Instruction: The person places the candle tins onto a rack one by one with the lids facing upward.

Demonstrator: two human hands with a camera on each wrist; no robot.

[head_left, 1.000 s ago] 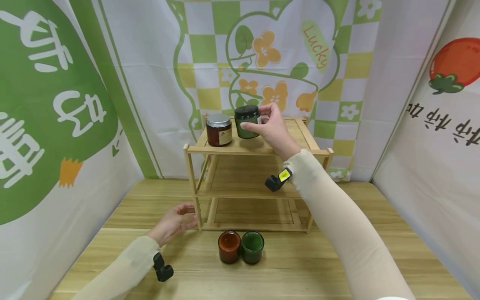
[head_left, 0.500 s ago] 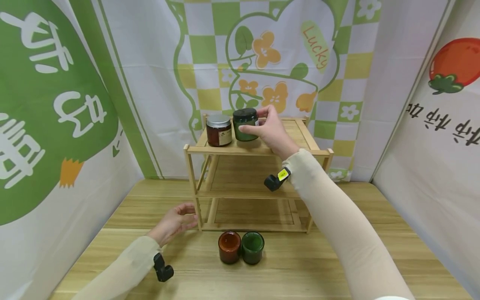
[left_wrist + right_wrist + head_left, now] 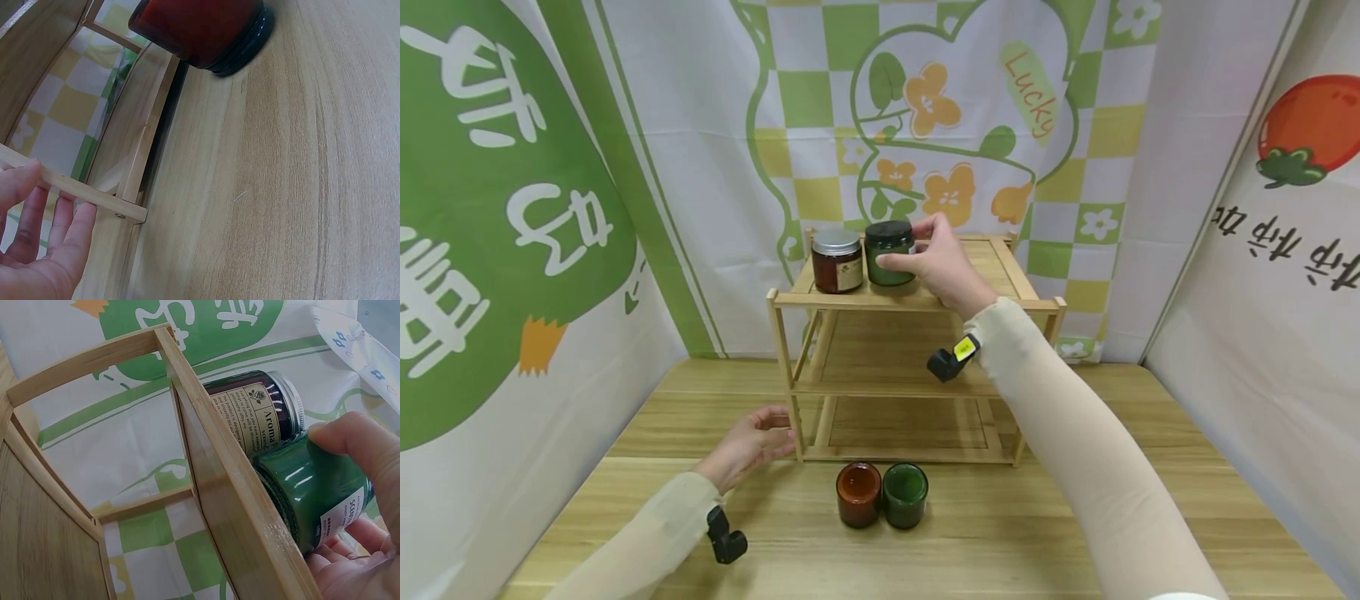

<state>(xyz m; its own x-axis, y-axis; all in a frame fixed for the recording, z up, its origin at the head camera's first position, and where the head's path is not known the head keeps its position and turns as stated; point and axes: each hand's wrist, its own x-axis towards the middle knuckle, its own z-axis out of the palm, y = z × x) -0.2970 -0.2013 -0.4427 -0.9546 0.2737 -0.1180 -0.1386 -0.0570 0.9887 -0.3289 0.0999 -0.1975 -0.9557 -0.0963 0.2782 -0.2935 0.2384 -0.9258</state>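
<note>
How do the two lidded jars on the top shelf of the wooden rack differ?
The green jar has green glass and a dark lid; the brown jar has dark reddish-brown glass and a silver lid. The right hand grips the green jar, while the brown jar stands untouched to its left. The brown jar's label faces the head camera; the green jar's label is mostly behind the fingers. Both stand upright, close together on the rack, lids on, alike in size.

A dark green jar with a black lid, a brown silver-lidded jar, a pale wooden rack.
</note>
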